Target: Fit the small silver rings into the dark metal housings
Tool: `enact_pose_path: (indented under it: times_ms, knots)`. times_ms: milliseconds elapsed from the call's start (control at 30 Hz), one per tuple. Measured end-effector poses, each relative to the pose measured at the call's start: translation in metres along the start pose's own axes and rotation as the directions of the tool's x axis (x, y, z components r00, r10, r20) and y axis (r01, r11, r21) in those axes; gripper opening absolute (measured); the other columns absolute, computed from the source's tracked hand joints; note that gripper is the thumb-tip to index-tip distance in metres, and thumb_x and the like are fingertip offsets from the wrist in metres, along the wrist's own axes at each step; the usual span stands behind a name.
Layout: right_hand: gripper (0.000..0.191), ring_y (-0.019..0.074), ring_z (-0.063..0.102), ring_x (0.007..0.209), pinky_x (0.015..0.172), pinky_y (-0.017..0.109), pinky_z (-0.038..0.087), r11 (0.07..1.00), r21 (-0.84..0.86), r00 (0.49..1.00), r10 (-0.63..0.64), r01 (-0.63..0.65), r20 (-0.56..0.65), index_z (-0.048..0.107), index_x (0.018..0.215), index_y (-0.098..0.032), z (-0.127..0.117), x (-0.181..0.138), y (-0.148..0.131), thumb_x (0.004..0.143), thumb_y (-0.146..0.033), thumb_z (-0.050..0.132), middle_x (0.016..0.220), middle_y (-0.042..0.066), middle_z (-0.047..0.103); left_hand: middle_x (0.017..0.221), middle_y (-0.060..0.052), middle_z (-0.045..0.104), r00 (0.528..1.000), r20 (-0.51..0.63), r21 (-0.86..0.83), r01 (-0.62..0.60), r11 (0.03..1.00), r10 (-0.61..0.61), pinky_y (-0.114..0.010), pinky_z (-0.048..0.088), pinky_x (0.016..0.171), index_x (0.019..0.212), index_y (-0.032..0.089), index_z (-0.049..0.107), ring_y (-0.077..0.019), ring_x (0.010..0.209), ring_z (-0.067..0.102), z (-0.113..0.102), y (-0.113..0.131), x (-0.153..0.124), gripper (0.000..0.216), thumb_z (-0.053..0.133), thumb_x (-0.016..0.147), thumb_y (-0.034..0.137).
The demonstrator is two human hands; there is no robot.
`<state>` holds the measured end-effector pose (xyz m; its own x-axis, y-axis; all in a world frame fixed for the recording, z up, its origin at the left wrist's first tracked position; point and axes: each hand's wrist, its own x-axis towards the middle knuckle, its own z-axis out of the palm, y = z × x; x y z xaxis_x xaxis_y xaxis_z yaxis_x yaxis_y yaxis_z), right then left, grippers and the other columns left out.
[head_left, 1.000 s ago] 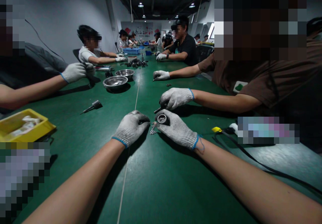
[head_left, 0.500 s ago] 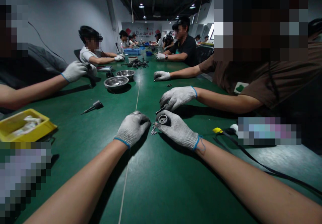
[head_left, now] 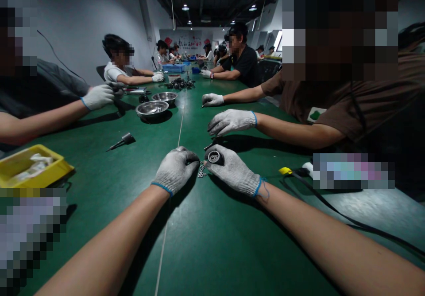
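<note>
My right hand (head_left: 234, 168), in a white knit glove, is closed around a dark cylindrical part (head_left: 214, 157) whose round end faces up and shows metal inside. My left hand (head_left: 175, 168), gloved the same way, rests on the table with thumb and fingers pinched together. Whatever lies between those fingertips is hidden. Between my two hands lies a little cluster of small metal rings or nuts (head_left: 201, 171), close to the left fingertips. A thin dark rod-like piece (head_left: 209, 146) shows just beyond my right hand; whether it joins the cylinder I cannot tell.
A co-worker's gloved hand (head_left: 232, 122) hovers just past my right hand. Farther left stand metal bowls (head_left: 152, 109), a dark tool with a pointed shaft (head_left: 122, 141) and a yellow bin (head_left: 61, 165). A black cable (head_left: 327, 205) crosses the green table (head_left: 206, 243) at right.
The co-worker's nearby hand has risen slightly away from my right hand and the rod-like piece. My own hands stay almost in place; the view has shifted slightly.
</note>
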<state>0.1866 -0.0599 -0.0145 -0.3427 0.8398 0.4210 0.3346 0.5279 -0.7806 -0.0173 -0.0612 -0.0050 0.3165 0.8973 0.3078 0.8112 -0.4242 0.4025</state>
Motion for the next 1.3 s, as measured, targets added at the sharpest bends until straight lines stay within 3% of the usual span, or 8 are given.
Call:
enact_pose_path:
  times_ms: [133,300,400,567,867,1000,1200,1300]
  knots:
    - [0.011,0.0182,0.065,0.081,0.079,0.032,0.053,1.000,-0.006,1.000,0.011,-0.011,0.009,0.064,0.093,-0.018,-0.001,0.000,-0.001,0.085,-0.024,0.069,0.090,0.003,0.071,0.093,-0.007,0.077,0.999,-0.045,-0.027,-0.003,1.000,0.002,-0.036,0.059,0.090,0.095,0.020,0.084,-0.0233,0.090,0.073,-0.001,0.001,-0.001,0.018,0.067,0.091,0.022]
    - [0.011,0.0178,0.065,0.081,0.078,0.031,0.053,1.000,0.006,1.000,0.002,-0.002,0.028,0.064,0.092,-0.018,-0.001,0.000,-0.001,0.085,-0.023,0.069,0.091,0.003,0.071,0.092,-0.003,0.075,0.959,-0.282,-0.192,-0.086,0.978,0.030,-0.031,0.059,0.086,0.094,0.021,0.083,-0.0189,0.088,0.072,-0.007,0.013,-0.007,0.014,0.070,0.092,0.024]
    - [0.010,0.0178,0.065,0.081,0.076,0.030,0.052,1.000,0.008,0.998,-0.005,0.005,0.063,0.063,0.092,-0.018,-0.001,0.000,-0.001,0.082,-0.018,0.065,0.090,0.003,0.071,0.091,-0.003,0.074,0.939,-0.340,-0.250,-0.140,0.958,0.049,-0.028,0.058,0.079,0.095,0.021,0.082,-0.0173,0.084,0.071,-0.008,0.028,-0.011,0.012,0.072,0.093,0.026]
    - [0.013,0.0185,0.065,0.083,0.078,0.031,0.051,1.000,-0.007,0.994,0.000,0.001,0.107,0.063,0.093,-0.018,-0.001,-0.001,-0.001,0.081,-0.013,0.063,0.093,0.003,0.071,0.090,-0.003,0.074,0.949,-0.314,-0.264,-0.116,0.958,0.029,-0.028,0.056,0.078,0.093,0.020,0.083,-0.0169,0.083,0.071,-0.003,0.046,-0.013,0.009,0.075,0.091,0.023]
    - [0.020,0.0224,0.066,0.091,0.086,0.036,0.052,0.998,-0.062,0.995,-0.016,0.022,0.103,0.065,0.095,-0.019,0.002,-0.003,-0.001,0.078,-0.007,0.063,0.099,0.006,0.072,0.084,-0.002,0.071,0.971,-0.236,-0.268,-0.035,0.963,-0.031,-0.029,0.056,0.077,0.087,0.020,0.082,-0.0168,0.080,0.069,-0.003,0.047,-0.012,0.010,0.073,0.091,0.024]
    - [0.030,0.0226,0.067,0.097,0.093,0.037,0.053,0.998,-0.059,0.995,-0.026,0.031,0.092,0.065,0.099,-0.019,0.003,-0.004,0.001,0.075,-0.003,0.059,0.104,0.006,0.073,0.086,-0.003,0.070,0.966,-0.253,-0.152,-0.100,0.983,0.059,-0.030,0.056,0.076,0.093,0.021,0.082,-0.0172,0.080,0.068,-0.002,0.046,-0.013,0.014,0.069,0.095,0.027]
    - [0.023,0.0227,0.069,0.094,0.093,0.038,0.055,0.999,0.020,0.998,-0.035,0.034,0.057,0.064,0.099,-0.019,0.002,-0.002,0.003,0.080,-0.008,0.059,0.099,0.007,0.074,0.109,-0.011,0.071,0.934,-0.191,0.109,-0.287,0.952,0.303,-0.040,0.059,0.087,0.113,0.020,0.078,-0.0248,0.095,0.068,-0.005,0.053,-0.019,0.027,0.055,0.103,0.029]
    - [0.023,0.0238,0.069,0.094,0.092,0.038,0.055,0.998,0.033,0.999,-0.051,0.051,0.007,0.064,0.098,-0.019,-0.001,0.000,0.005,0.078,-0.009,0.059,0.096,0.007,0.074,0.114,-0.015,0.069,0.935,-0.151,0.208,-0.286,0.935,0.320,-0.046,0.059,0.089,0.122,0.018,0.074,-0.0290,0.100,0.065,-0.006,0.058,-0.020,0.032,0.053,0.103,0.032]
